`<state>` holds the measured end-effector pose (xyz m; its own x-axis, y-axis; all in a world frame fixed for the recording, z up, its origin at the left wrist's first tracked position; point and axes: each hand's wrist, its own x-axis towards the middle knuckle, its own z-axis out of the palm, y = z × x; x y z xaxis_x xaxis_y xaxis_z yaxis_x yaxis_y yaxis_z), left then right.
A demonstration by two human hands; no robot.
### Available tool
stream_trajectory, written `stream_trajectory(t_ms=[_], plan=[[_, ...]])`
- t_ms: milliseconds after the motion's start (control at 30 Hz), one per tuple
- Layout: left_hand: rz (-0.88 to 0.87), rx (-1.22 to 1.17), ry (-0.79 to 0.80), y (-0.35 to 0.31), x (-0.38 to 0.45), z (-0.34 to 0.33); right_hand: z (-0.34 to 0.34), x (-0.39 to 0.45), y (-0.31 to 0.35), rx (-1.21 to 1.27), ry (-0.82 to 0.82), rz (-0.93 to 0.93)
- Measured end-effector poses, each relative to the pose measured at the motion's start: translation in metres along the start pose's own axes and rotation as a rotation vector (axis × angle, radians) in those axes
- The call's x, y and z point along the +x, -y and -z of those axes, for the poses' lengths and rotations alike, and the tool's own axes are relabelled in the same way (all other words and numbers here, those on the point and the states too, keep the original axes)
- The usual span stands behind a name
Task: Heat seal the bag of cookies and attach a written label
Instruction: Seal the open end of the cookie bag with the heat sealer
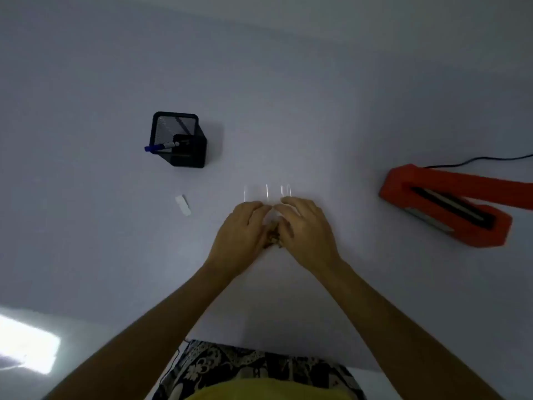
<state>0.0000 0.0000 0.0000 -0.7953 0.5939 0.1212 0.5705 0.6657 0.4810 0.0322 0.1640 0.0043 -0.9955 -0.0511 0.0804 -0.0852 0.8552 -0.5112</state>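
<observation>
**Both hands on the cookie bag, mid table**

Far left on the table (86, 197): a black mesh pen cup (180, 140) w/ a blue pen (161, 146) poking out. Just near side of it lies a small white label (183, 205), flat, not touched.

Mid table: the clear bag (266, 194). It is see-through, so hard to spot; only shiny lines show at its far end. The left hand (242, 229) and right hand (305, 226) sit side by side on top of it, fingers bent down over the bag & holding it. Brown cookies (272, 241) peek out btw the hands.

The bag looks thin, soft & slippery, prob. very light. Cookies could crack if squeezed hard. Best to hold the empty far end, not the cookie part.

Right edge of the table: the orange heat sealer (450, 203), lid up, w/ a black cord (476, 160) going off right. Lots of bare table btw the bag & the sealer to slide it over. Mind the cord.
</observation>
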Motion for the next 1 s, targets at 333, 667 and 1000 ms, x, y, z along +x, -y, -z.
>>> stream_trajectory(t_ms=[333,667,1000], plan=[[0.081,0.008,0.057,0.004,-0.017,-0.025,-0.023,-0.013,-0.008,-0.027,-0.05,-0.003],[0.04,0.118,0.165,0.013,-0.012,-0.026,-0.018,-0.023,-0.024,-0.074,-0.033,-0.115],[0.058,0.084,0.14,0.011,-0.01,-0.025,-0.027,-0.004,-0.014,0.041,0.087,0.079]])
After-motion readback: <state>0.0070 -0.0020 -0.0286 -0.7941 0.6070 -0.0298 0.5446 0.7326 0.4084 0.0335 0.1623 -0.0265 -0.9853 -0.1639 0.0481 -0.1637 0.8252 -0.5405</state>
